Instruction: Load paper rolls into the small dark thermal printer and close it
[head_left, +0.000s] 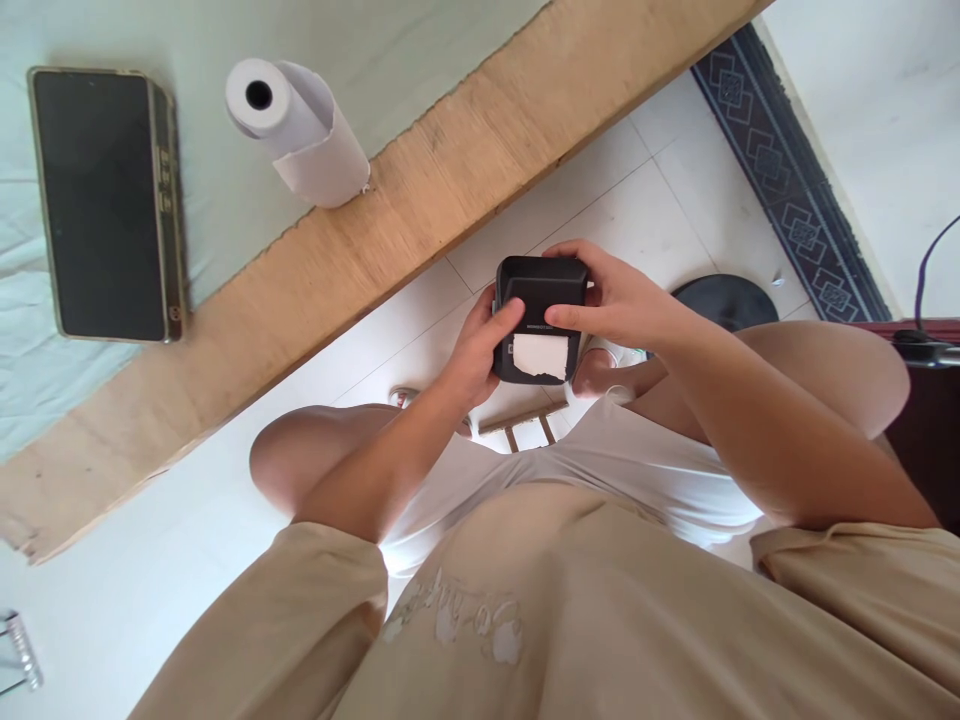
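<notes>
**A:** Held where, and by which grip?

**B:** Both. Small black printer (541, 318) clasped between the two, over the lap, just off the desk's wooden edge (420, 215). Left hand (480, 350) wrapped around the printer's left side, thumb laid across the top face. Right hand (626, 300) closed over the right side and far corner, forefinger stretched along the face toward the left thumb. Neither grip released.

**B:** Right hand covering more of the body; left hand more underneath, bearing it.

**A:** Which way does it lie?

**B:** Boxy, rounded corners, long axis pointing from the lap toward the desk. Near end showing a slot with a white paper strip (538, 356) sticking out, its edge torn and uneven.

**A:** Materials?

**B:** Printer of matte black plastic, smooth. Paper thin, dull white.

**A:** Beyond the printer?

**B:** Up and left of it, on the desk's pale green cloth, a white paper roll (296, 130) lying on its side, hollow core visible, loose end curling. Further left of the printer, a dark-screened phone (105, 205) in a gold-edged case, flat. Below the printer, white shorts and a beige shirt. Right of the printer, on white floor tiles, a round black disc (731, 300).
</notes>
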